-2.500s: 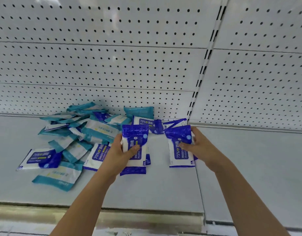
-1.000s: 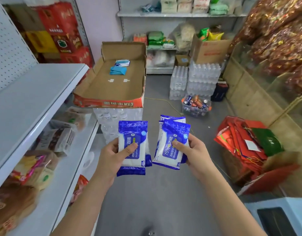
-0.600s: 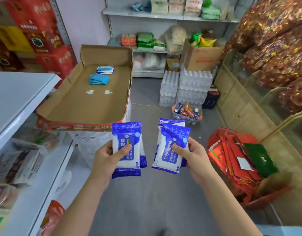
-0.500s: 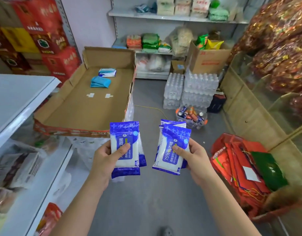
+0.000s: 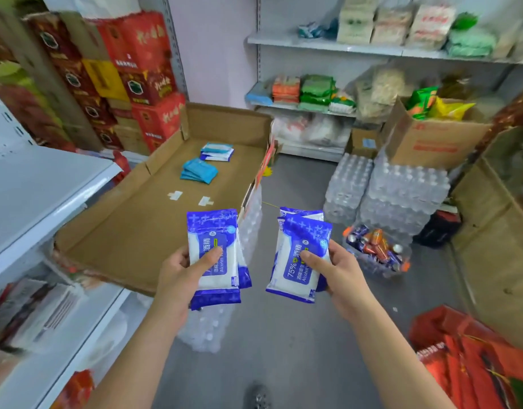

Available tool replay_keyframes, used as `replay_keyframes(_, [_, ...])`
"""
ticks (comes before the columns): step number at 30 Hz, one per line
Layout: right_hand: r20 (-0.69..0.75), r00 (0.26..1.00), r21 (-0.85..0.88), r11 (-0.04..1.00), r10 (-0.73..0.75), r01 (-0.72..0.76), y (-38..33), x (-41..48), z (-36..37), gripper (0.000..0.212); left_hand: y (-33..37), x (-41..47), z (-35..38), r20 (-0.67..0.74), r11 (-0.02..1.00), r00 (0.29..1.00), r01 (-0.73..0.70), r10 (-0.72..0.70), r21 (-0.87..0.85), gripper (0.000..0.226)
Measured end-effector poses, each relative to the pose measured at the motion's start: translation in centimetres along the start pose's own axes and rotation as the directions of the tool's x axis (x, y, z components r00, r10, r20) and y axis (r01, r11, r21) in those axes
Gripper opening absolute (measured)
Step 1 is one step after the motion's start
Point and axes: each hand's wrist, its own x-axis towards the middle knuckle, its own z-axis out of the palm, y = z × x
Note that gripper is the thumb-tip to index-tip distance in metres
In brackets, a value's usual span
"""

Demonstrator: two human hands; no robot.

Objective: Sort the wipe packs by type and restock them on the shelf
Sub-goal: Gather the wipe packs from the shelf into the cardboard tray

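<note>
Wipe packs, blue: left pair (image 5: 214, 255) gripped in the left hand (image 5: 180, 276), right pair (image 5: 298, 258) in the right hand (image 5: 342, 273). The cardboard box (image 5: 130, 228) holds two stacks: teal stack (image 5: 198, 171), white-and-blue stack (image 5: 216, 151).

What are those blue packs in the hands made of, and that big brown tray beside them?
The blue packs look like soft plastic film with a glossy finish: light glints off them and their sealed ends crinkle. The brown tray looks like plain matte cardboard, with folded-up flaps and pale tape patches on its floor. What is inside the packs cannot be seen.
</note>
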Motion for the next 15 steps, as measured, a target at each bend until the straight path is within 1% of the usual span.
replay_keyframes(2, [0.007, 1.000, -0.018, 1.000, -0.002, 0.002, -1.1, 3.6, -0.1, 0.025, 0.4, 3.1, 1.1, -0.018, 1.000, 1.000, -0.001, 0.001, -0.009, 0.022])
replay_keyframes(4, [0.010, 1.000, -0.037, 0.999, 0.010, -0.010, -2.4, 7.0, -0.1, 0.024, 0.9, 6.3, 2.2, -0.021, 0.999, 1.000, 0.002, -0.003, -0.052, 0.026])
replay_keyframes(6, [0.026, 1.000, -0.044, 0.999, 0.016, -0.014, -3.8, 10.2, -0.1, 0.025, 1.5, 9.3, 3.4, -0.026, 0.997, 0.999, 0.017, -0.019, -0.077, 0.026])
replay_keyframes(10, [0.073, 0.997, -0.091, 0.996, 0.028, -0.022, -5.9, 16.5, -0.3, 0.025, 2.6, 14.5, 5.9, -0.070, 0.993, 0.997, 0.025, -0.033, -0.116, 0.019])
replay_keyframes(15, [0.146, 0.988, -0.117, 0.992, 0.054, -0.037, -7.4, 25.7, -0.2, 0.026, 3.4, 20.9, 8.3, -0.132, 0.991, 0.991, 0.020, -0.038, -0.135, 0.023])
